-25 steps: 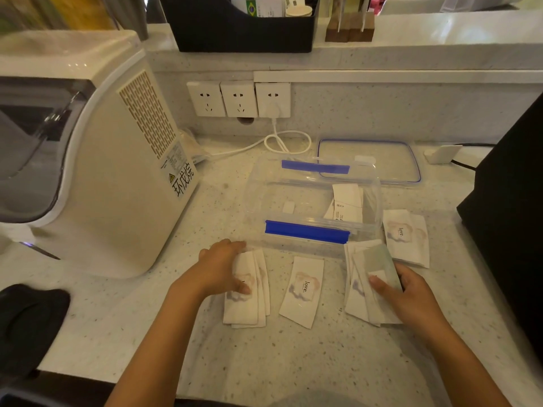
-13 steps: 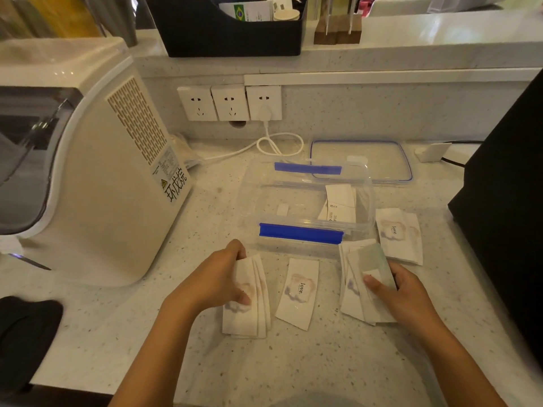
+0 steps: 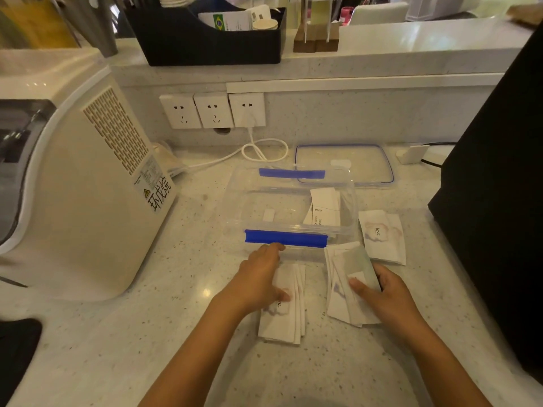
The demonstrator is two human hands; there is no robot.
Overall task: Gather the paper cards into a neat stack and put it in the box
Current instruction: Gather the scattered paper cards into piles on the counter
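White paper cards printed with "love" lie on the counter in front of a clear box [image 3: 249,207] that has blue clips. My left hand [image 3: 258,277] lies on a fanned pile of cards [image 3: 282,324], thumb on the top card and index finger stretched toward the near blue clip [image 3: 286,238]. My right hand [image 3: 385,298] grips a second loose pile [image 3: 343,265] by its right edge, thumb on top. A third small pile [image 3: 382,236] rests beside the box's right wall. A few cards [image 3: 324,205] are inside the box at its right end.
The box's clear lid [image 3: 343,163] lies behind it. A cream appliance [image 3: 88,186] stands at the left and a black object [image 3: 493,186] at the right. A white cable [image 3: 258,151] runs from the wall sockets [image 3: 211,110].
My left hand has slid its pile to the right, and the single card that lay between the two piles has joined it. My right hand keeps hold of its pile.
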